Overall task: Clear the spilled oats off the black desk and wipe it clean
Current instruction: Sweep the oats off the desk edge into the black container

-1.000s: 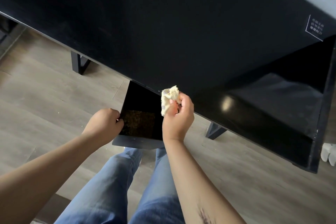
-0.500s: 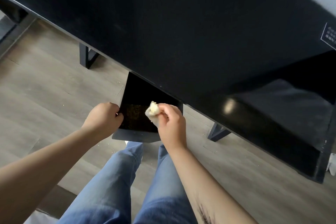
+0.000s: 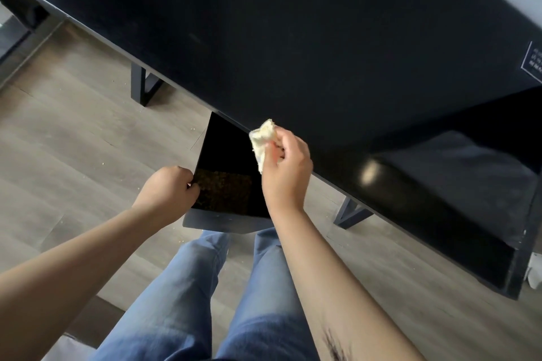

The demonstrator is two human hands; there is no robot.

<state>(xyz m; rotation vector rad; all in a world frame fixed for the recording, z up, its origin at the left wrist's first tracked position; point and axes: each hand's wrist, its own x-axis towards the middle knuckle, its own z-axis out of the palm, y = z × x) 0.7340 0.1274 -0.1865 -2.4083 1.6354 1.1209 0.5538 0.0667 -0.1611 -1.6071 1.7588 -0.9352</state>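
At the near edge of the surface (image 3: 293,38), you hold a black bin (image 3: 225,149).
Head view: your left hand (image 3: 168,193) grips the bin's left rim, with oats (image 3: 224,192) lying in its bottom; your right hand (image 3: 287,173) pinches a crumpled pale cloth (image 3: 262,141) right at that edge, above the bin.

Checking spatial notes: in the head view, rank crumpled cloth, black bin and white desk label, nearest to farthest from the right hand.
1. crumpled cloth: pinched in the right hand.
2. black bin: just to its left, gripped by the left hand.
3. white desk label: far off, upper right.
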